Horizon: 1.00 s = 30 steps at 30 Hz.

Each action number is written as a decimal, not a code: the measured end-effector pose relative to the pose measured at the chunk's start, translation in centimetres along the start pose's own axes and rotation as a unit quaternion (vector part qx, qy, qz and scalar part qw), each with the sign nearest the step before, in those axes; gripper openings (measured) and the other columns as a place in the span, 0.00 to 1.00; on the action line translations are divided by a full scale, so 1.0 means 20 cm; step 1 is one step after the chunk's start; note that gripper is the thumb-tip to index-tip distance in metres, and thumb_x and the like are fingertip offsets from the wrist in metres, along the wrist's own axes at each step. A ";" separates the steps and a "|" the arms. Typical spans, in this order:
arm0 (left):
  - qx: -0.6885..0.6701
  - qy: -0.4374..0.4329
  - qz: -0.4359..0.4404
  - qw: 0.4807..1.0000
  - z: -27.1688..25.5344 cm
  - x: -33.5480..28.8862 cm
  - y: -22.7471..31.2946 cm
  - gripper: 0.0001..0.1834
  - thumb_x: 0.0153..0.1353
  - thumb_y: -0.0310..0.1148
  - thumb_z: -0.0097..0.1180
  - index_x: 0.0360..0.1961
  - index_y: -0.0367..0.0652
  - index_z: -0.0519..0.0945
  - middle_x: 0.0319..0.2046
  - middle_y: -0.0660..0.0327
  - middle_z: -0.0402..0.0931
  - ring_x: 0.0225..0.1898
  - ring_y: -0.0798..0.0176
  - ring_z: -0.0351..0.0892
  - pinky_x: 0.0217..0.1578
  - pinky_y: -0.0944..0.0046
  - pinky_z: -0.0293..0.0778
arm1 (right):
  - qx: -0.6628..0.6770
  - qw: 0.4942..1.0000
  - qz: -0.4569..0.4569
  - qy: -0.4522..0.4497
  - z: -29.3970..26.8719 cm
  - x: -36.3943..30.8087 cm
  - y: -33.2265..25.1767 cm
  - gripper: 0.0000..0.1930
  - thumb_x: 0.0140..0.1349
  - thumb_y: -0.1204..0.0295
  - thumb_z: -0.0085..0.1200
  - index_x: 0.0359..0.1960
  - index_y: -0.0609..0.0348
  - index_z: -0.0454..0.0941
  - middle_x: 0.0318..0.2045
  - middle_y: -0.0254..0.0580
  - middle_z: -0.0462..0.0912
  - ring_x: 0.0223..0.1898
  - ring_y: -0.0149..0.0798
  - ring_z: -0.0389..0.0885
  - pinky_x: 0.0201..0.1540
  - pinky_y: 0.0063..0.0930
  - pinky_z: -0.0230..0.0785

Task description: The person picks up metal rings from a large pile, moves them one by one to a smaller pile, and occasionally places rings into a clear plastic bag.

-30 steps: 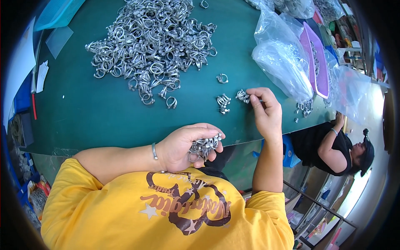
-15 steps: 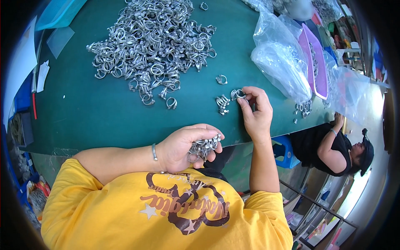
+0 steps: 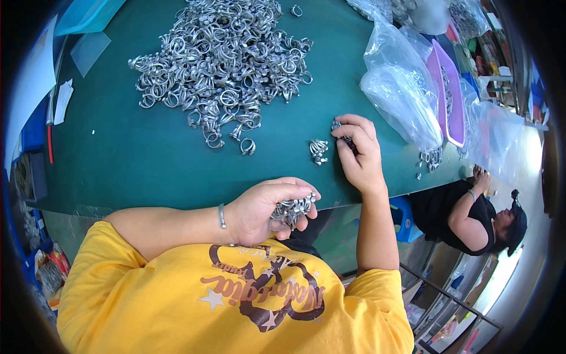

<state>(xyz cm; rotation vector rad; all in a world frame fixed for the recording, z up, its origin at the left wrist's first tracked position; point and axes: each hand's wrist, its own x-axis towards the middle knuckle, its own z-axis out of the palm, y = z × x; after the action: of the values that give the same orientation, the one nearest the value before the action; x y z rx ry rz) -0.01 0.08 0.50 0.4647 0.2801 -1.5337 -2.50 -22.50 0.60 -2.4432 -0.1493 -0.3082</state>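
Note:
My left hand (image 3: 265, 209) is held near the table's front edge, its fingers curled around a bunch of silver metal rings (image 3: 290, 212). To its right, my right hand (image 3: 361, 150) is over the table with the fingers bent round several more rings (image 3: 336, 124); the fingers partly hide them. Just left of that hand lies a small cluster of rings (image 3: 318, 151) on the green tabletop. A large heap of the same rings (image 3: 218, 65) spreads over the far middle, with one ring (image 3: 247, 146) at its near edge.
Clear plastic bags (image 3: 401, 100) and a purple basket (image 3: 443, 94) holding metal pieces stand at the right. A few rings (image 3: 431, 158) lie beside them. A co-worker (image 3: 466, 212) in black is at the far right, near a blue stool (image 3: 404, 219). A turquoise tray (image 3: 88, 16) sits far left.
My right hand has moved slightly farther over the table and closed around rings. The lone ring beyond the small cluster no longer shows in its place. The left hand stays much the same.

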 end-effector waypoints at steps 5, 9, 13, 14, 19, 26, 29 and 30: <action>-0.003 -0.006 0.005 1.000 -0.01 0.01 -0.01 0.11 0.64 0.35 0.44 0.42 0.41 0.73 0.32 0.56 0.76 0.28 0.64 0.78 0.14 0.72 0.67 | -0.023 0.987 -0.115 -0.110 0.01 0.03 -0.05 0.14 0.48 0.84 0.48 0.36 0.57 0.79 0.48 0.41 0.77 0.51 0.47 0.72 0.54 0.38 0.59; -0.001 -0.014 0.001 1.000 -0.01 0.01 0.00 0.11 0.64 0.34 0.44 0.42 0.40 0.72 0.32 0.56 0.76 0.27 0.65 0.78 0.15 0.72 0.68 | 0.013 0.989 -0.076 -0.128 -0.02 0.03 -0.01 0.18 0.47 0.84 0.48 0.41 0.56 0.78 0.49 0.40 0.77 0.53 0.48 0.71 0.56 0.39 0.58; 0.081 -0.043 -0.026 0.995 -0.01 0.00 -0.01 0.12 0.63 0.35 0.46 0.42 0.38 0.72 0.32 0.56 0.76 0.27 0.67 0.78 0.14 0.74 0.68 | 0.041 0.988 -0.072 -0.130 -0.03 0.02 -0.10 0.21 0.47 0.73 0.57 0.46 0.56 0.76 0.50 0.45 0.74 0.53 0.50 0.69 0.57 0.41 0.56; 0.095 -0.066 -0.053 0.992 0.00 0.00 -0.02 0.12 0.63 0.35 0.47 0.42 0.38 0.72 0.32 0.56 0.76 0.27 0.68 0.78 0.14 0.74 0.68 | 0.000 0.985 -0.092 -0.145 -0.01 0.01 -0.12 0.26 0.43 0.67 0.63 0.49 0.54 0.75 0.50 0.46 0.72 0.52 0.50 0.69 0.56 0.40 0.56; 0.120 -0.110 -0.105 0.981 0.00 0.02 -0.03 0.12 0.62 0.34 0.48 0.43 0.38 0.73 0.32 0.57 0.75 0.25 0.69 0.77 0.13 0.75 0.67 | -0.089 0.966 -0.220 -0.099 0.17 0.07 -0.19 0.26 0.42 0.64 0.65 0.48 0.46 0.76 0.39 0.38 0.73 0.36 0.41 0.71 0.38 0.34 0.65; 0.095 -0.071 -0.042 0.992 -0.01 0.01 -0.03 0.15 0.66 0.39 0.41 0.44 0.39 0.72 0.31 0.58 0.75 0.25 0.69 0.77 0.12 0.75 0.66 | -0.080 0.969 -0.225 -0.054 0.34 0.18 -0.27 0.11 0.45 0.71 0.63 0.29 0.55 0.75 0.26 0.36 0.73 0.28 0.40 0.71 0.28 0.31 0.66; 0.011 -0.032 -0.019 0.999 0.00 0.01 -0.02 0.19 0.67 0.44 0.37 0.44 0.40 0.72 0.32 0.59 0.75 0.25 0.68 0.77 0.14 0.74 0.68 | 0.032 0.991 -0.128 0.033 0.29 0.18 -0.23 0.09 0.46 0.76 0.62 0.25 0.57 0.72 0.24 0.39 0.74 0.27 0.41 0.73 0.28 0.32 0.67; -0.018 -0.025 0.001 1.000 -0.01 0.02 -0.02 0.22 0.68 0.47 0.35 0.44 0.40 0.72 0.32 0.59 0.76 0.25 0.66 0.77 0.16 0.71 0.71 | 0.104 0.988 -0.085 0.081 0.26 0.17 -0.23 0.08 0.46 0.80 0.61 0.25 0.59 0.72 0.22 0.40 0.74 0.25 0.41 0.74 0.28 0.32 0.67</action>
<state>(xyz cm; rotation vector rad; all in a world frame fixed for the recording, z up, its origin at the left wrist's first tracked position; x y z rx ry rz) -0.38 -0.12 0.10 0.3971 0.2680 -1.5327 0.80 -15.49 0.38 -2.1918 -0.3038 -0.5376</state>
